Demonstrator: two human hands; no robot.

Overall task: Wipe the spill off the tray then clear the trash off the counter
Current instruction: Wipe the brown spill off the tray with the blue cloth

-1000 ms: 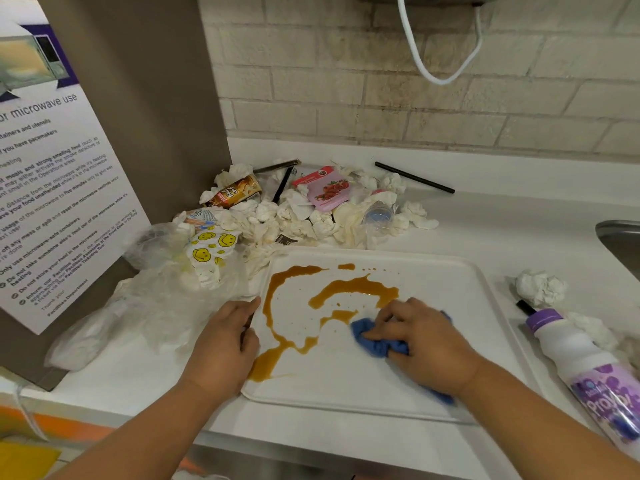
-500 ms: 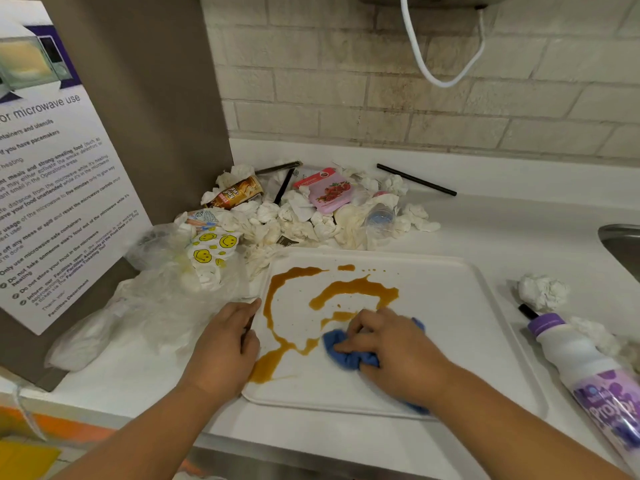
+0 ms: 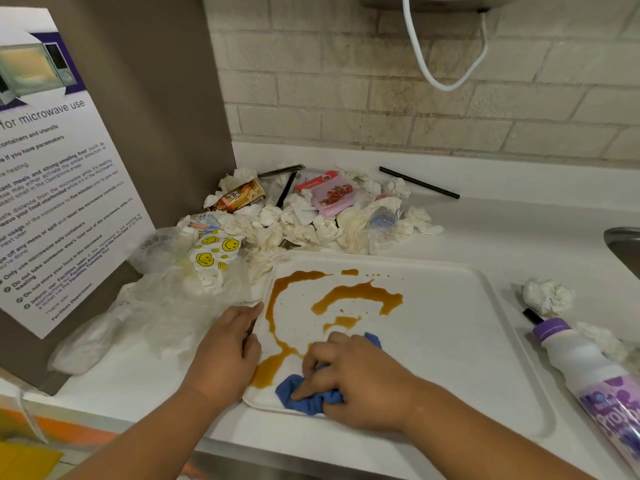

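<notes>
A white tray (image 3: 450, 341) lies on the counter with a brown spill (image 3: 356, 294) across its left half. My right hand (image 3: 360, 379) grips a bunched blue cloth (image 3: 308, 396) at the tray's near left corner, touching the spill's lower end. My left hand (image 3: 225, 351) rests on the tray's left rim, thumb over the edge. A pile of trash (image 3: 311, 213) of crumpled tissues, wrappers and a clear cup sits behind the tray.
Clear plastic bags (image 3: 156, 306) and a smiley-print wrapper (image 3: 214, 251) lie left of the tray. A crumpled tissue (image 3: 547, 294) and a purple-capped bottle (image 3: 595, 379) lie at its right. A black straw (image 3: 419, 182) lies by the wall. A sink edge (image 3: 623, 244) shows far right.
My right hand has dragged the blue cloth left and toward me, from the tray's middle to its near left corner. My left hand stays on the rim.
</notes>
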